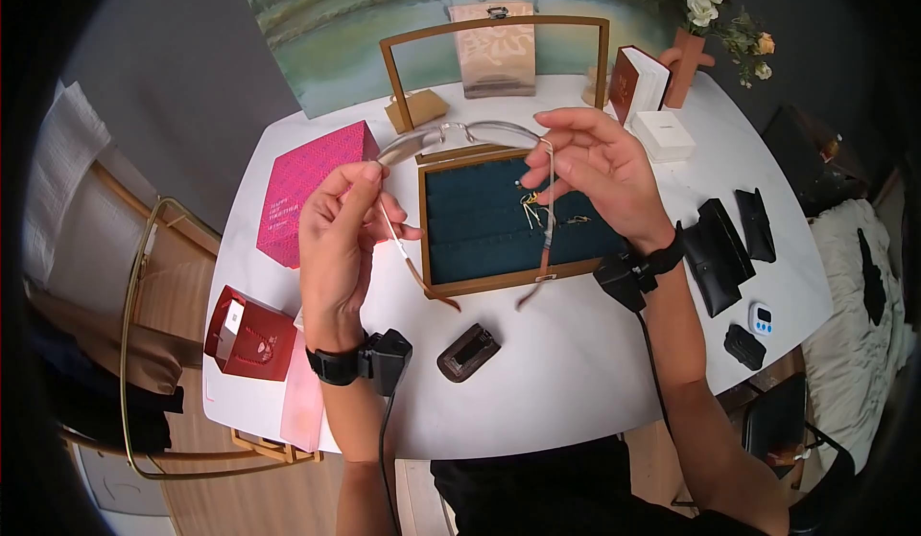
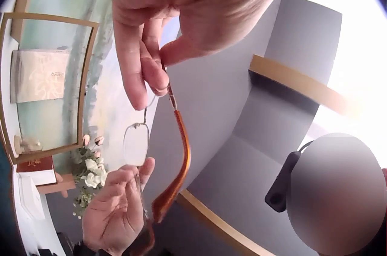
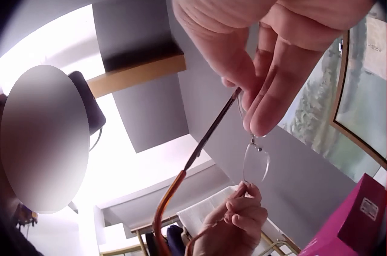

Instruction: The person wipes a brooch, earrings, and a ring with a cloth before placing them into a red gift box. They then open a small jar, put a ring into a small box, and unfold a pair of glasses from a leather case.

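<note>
A pair of eyeglasses (image 1: 503, 134) with thin, nearly rimless lenses is held up in front of me, both temples unfolded and pointing back. My left hand (image 1: 338, 231) pinches it at the left hinge between thumb and fingers. At the opposite hinge, the thumb and fingers of my right hand (image 1: 606, 174) do the same. Amber-brown temple tips (image 2: 183, 158) curve down in both wrist views. Below the glasses lies a wooden case (image 1: 425, 239) with dark teal lining and a raised, framed lid (image 1: 386, 64). Gold jewelry (image 1: 531, 212) rests inside it.
A pink box (image 1: 312, 191) and a red gift bag (image 1: 251, 339) stand at left. A dark brown small case (image 1: 469, 352) lies in front. To the right are black pouches (image 1: 710, 258), a white box (image 1: 663, 137), a brown-covered book (image 1: 639, 83) and a flower vase (image 1: 684, 68).
</note>
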`<move>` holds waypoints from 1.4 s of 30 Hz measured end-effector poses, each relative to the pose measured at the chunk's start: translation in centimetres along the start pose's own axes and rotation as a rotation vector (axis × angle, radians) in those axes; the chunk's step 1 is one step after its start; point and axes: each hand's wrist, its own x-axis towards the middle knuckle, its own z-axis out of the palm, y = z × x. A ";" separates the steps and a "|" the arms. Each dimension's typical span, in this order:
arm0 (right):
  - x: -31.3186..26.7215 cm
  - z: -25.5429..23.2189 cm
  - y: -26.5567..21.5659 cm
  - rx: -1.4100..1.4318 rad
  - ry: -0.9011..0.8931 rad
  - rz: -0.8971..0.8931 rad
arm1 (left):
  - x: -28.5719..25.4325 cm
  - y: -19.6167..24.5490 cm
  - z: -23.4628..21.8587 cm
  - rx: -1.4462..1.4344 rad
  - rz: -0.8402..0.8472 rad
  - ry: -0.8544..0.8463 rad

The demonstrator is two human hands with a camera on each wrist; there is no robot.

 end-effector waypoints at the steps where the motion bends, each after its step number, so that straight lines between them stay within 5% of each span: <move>1: -0.1 0.5 0.0 0.027 0.013 -0.079 | 0.0 -0.1 0.1 -0.035 -0.002 -0.006; 5: 0.2 0.1 1.3 -0.173 -0.046 -0.240 | 0.1 -0.2 0.0 -0.087 -0.050 -0.004; 11: 0.1 -0.7 0.9 -0.572 0.140 -0.361 | 0.1 -0.1 -0.4 -0.140 -0.143 -0.005; 13: 0.4 -0.8 0.9 -0.799 0.234 -0.568 | 0.2 -0.5 -1.0 -0.237 -0.149 -0.028; 19: 0.3 -0.6 1.8 -0.637 0.243 -0.459 | 0.5 -0.2 0.9 -0.516 -0.166 0.000; 21: 0.5 -0.6 2.3 -0.558 0.264 -0.408 | 0.4 -0.1 0.5 -0.570 -0.149 -0.109; 24: 1.1 -1.0 3.6 -0.346 0.319 -0.277 | -0.4 -0.3 1.3 0.015 0.068 0.007; 34: 1.1 -0.8 4.2 -0.311 0.310 -0.205 | -0.3 -0.7 1.4 0.289 0.171 0.176; 36: 0.9 -0.1 3.9 -0.303 0.304 -0.190 | -0.1 -1.2 1.2 0.854 0.649 0.182; 42: 0.5 0.4 4.2 -0.317 0.265 -0.185 | -1.4 -0.5 2.0 0.986 0.437 0.018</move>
